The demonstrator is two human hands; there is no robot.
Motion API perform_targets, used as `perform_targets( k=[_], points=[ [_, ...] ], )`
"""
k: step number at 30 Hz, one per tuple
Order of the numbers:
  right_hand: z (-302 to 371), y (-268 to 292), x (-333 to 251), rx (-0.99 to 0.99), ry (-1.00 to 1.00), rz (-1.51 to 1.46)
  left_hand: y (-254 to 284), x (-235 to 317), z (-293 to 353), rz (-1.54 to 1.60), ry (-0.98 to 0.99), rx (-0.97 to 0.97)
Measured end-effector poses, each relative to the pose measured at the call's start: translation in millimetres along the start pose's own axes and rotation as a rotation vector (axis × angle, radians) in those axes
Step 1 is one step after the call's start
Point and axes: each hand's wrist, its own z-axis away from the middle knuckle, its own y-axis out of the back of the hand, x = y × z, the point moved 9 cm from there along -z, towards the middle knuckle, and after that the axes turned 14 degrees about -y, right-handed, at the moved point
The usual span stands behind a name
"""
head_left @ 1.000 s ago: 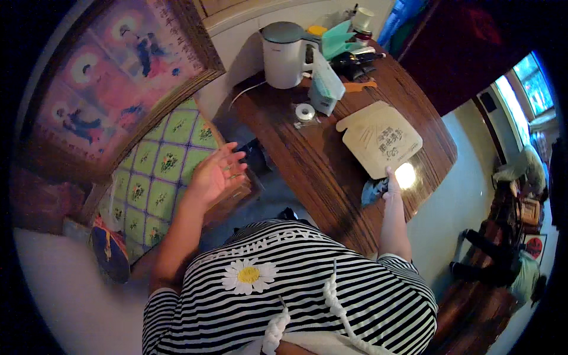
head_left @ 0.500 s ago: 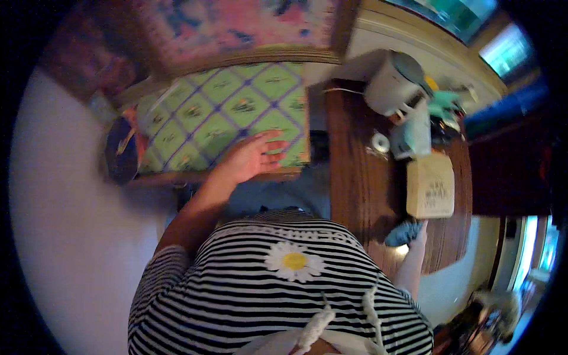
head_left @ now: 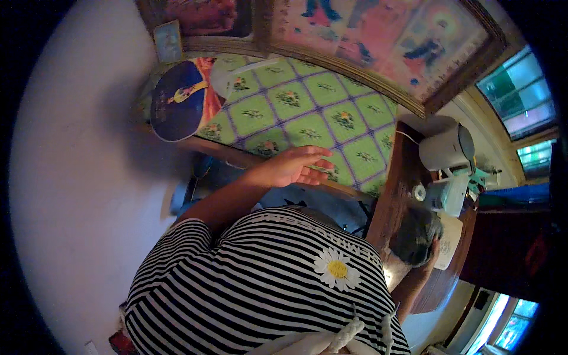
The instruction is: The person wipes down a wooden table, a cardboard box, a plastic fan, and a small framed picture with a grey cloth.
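Bare and empty, my left hand (head_left: 303, 167) hangs at the front edge of a table with a green flowered cloth (head_left: 284, 97). Its fingers are stretched out and slightly apart. On the right, my right hand (head_left: 435, 251) grips a dark grey, soft-looking bundle (head_left: 414, 235) by its side; whether it is a cloth or a bag I cannot tell. The bundle is above the brown wooden table (head_left: 405, 160) and partly covers a cream-coloured packet (head_left: 449, 236) behind it.
A round dark-blue fan (head_left: 177, 100) lies at the green cloth's left end. A grey-white cylindrical appliance (head_left: 444, 148), a white tape roll (head_left: 419, 192) and a pale box (head_left: 447, 194) stand on the wooden table. Framed pictures (head_left: 378, 41) line the back.
The view has swung left, so the tables appear further right. The dark bundle is now larger in view, in front of the packet in my right hand. My left hand stays open.
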Motion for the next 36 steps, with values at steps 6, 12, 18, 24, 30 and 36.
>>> perform_targets(
  k=[6,12,18,24,30,36],
  points=[
    [-28,-198,-32,0.01,0.181,0.408,110,25,97,-0.034,-0.133,0.432],
    [-56,-337,27,-0.246,0.515,1.255,272,36,221,0.31,-0.634,1.057],
    [-74,-361,74,-0.193,0.754,1.521,264,105,244,0.279,-0.787,1.129],
    [-70,-365,81,-0.092,0.755,1.534,303,100,244,0.226,-0.729,1.127],
    [-69,-360,83,0.006,0.798,1.571,256,143,228,0.111,-0.951,1.036],
    [-69,-358,80,-0.003,0.877,1.557,280,187,282,-0.052,-1.173,0.874]
  ],
)
